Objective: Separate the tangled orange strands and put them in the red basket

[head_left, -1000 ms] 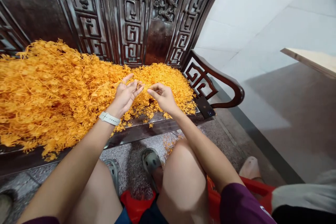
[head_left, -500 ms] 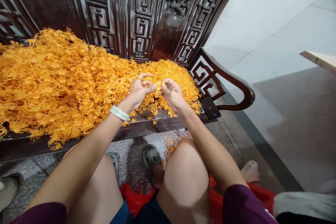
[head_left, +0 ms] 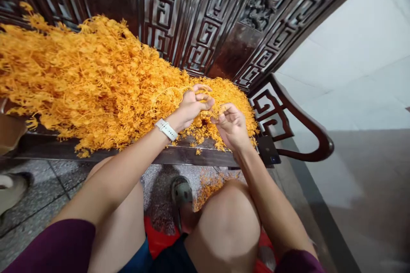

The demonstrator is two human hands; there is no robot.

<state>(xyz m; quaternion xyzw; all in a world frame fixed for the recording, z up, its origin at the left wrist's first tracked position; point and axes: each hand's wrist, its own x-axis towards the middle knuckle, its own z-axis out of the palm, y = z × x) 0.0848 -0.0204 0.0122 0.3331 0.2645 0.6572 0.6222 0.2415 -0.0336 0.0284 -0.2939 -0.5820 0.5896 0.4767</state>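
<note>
left hand (head_left: 196,104), spread a second ago, now curled | right hand (head_left: 231,124) pinching | so both grasp orange piece (head_left: 218,111) above orange pile (head_left: 112,76)

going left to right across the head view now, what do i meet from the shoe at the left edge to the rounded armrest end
Shoe → white watch band → left hand → right hand → dark flat object → rounded armrest end
</note>
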